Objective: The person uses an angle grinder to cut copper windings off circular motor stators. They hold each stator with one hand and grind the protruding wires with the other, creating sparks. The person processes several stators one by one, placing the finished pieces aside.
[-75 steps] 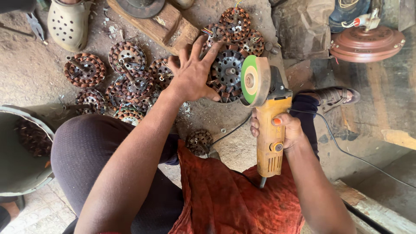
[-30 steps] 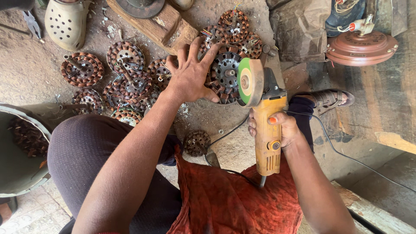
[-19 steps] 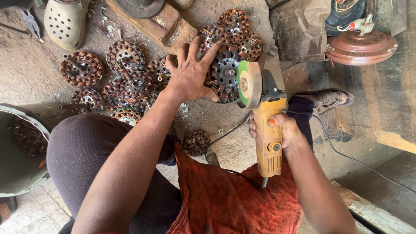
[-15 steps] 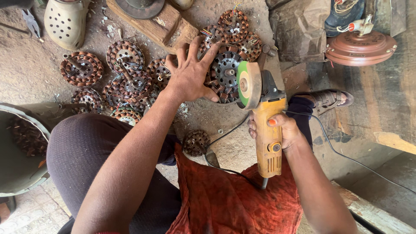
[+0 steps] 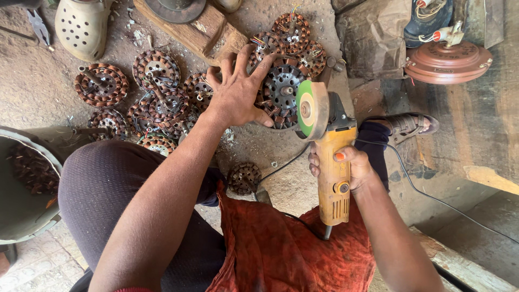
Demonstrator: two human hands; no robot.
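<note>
Cloth, red and creased, covers the lap nearest the camera. Just beyond it the right hand is wrapped tight round the yellow body of a grinder, whose cord trails off to the right. The grinder's disc stands on edge against the right rim of a stator, which lies on the concrete floor in the middle of the scene. The left hand is spread wide and flat, pressing on the stator's left side with fingers clear of the disc. Judging by its steel core and copper windings, the stator is heavy and stiff, with sharp edges; the outer rim opposite the disc looks the safest hold. Left of it lies a heap of stators. Farther off are a wood block, a clog at far left and a brown cover at far right.
</note>
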